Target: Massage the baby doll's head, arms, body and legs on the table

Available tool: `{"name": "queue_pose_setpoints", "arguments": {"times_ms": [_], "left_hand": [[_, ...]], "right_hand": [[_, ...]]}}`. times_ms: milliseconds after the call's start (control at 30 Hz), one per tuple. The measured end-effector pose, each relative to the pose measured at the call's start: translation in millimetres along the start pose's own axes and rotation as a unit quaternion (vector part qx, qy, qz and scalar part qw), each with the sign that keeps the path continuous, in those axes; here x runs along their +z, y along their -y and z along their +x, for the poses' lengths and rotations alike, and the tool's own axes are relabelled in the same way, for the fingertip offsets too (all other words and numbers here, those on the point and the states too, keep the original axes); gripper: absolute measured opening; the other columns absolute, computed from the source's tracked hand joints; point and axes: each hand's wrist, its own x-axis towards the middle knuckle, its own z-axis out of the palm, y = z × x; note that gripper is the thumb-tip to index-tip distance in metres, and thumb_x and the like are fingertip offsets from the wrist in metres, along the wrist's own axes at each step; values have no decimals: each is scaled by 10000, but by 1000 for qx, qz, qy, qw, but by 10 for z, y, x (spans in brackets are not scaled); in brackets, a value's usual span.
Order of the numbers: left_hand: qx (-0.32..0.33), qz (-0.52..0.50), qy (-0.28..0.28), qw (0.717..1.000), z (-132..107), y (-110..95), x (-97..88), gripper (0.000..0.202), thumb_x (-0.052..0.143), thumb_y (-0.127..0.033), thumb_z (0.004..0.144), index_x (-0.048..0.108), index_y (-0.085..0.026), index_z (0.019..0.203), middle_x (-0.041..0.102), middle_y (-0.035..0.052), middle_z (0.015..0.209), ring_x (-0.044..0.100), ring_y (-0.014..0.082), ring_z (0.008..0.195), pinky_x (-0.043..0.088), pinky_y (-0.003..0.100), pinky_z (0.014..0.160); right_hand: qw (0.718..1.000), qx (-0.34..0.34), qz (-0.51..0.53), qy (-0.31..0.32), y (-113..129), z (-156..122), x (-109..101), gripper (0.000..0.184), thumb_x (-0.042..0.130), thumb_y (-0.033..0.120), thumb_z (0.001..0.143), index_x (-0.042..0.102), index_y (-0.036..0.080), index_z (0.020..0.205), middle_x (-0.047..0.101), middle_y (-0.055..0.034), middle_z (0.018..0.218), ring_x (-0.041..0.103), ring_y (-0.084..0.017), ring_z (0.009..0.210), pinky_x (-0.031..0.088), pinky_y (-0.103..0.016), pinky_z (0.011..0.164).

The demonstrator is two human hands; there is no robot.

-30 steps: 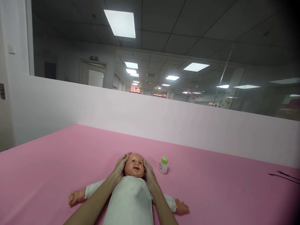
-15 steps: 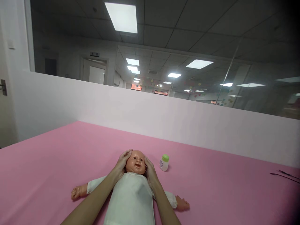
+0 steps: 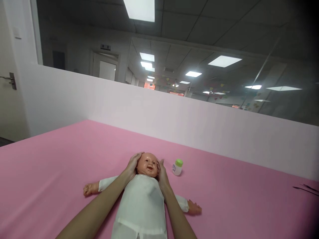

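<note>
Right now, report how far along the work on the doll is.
Done: the doll lies face up, dressed in white, on the pink table. In hand: left hand and right hand cup its head. Left: the green-capped bottle stands untouched beside it.

Hidden and cut-off parts, head view

The plastic baby doll in a white cloth garment (image 3: 143, 205) runs off the bottom edge: legs not seen. The sides of its head lie behind the left hand (image 3: 132, 165) and right hand (image 3: 162, 173), so the ears are covered; both forearms are cut by the bottom edge. The label print on the small white bottle with a green cap (image 3: 177, 167) is too small to read. Thin dark objects (image 3: 305, 188) at the right edge of the pink desk (image 3: 62, 166) are clipped and unidentifiable.
</note>
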Motion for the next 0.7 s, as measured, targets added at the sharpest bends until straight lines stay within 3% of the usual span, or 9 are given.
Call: {"name": "queue_pose_setpoints", "arguments": {"times_ms": [100,233,333,533,700], "left_hand": [[7,15,-15,1000,0,-15,-7,456,890,-469,691,782,-201,1043,751,122,1257,671,307,1192,548,375,1016],[-9,21,-78,997,9,-37,-18,537,830,-589,755,724,-232,1143,695,132,1329,684,292,1165,578,379,933],[-7,28,-69,997,1,-43,-1,592,769,-695,781,731,-208,1115,700,160,1297,677,306,1170,564,407,965],[125,124,-28,984,-51,-11,65,670,699,-783,792,777,-167,1045,748,165,1198,642,344,1211,464,433,1096],[251,259,-40,932,-252,-84,149,426,552,-583,990,753,-220,1089,745,125,1187,642,306,1186,449,410,1084]], "right_hand": [[1000,14,0,-10,-10,9,-2,794,564,915,788,780,266,1189,716,-82,1389,597,-334,1373,496,-469,1134],[1000,2,-7,0,-25,0,7,848,536,932,789,755,260,1258,704,-85,1408,595,-340,1377,513,-466,1122],[1000,-10,-15,2,-29,-8,8,889,544,950,761,745,256,1279,709,-83,1401,605,-334,1369,513,-447,1123],[999,-24,-34,-14,-36,6,-13,896,576,947,736,763,223,1228,735,-97,1355,626,-334,1345,507,-440,1127],[996,-28,-76,-45,-7,-31,14,905,560,947,739,761,212,1228,784,-106,1245,678,-346,1257,523,-447,1081]]}}
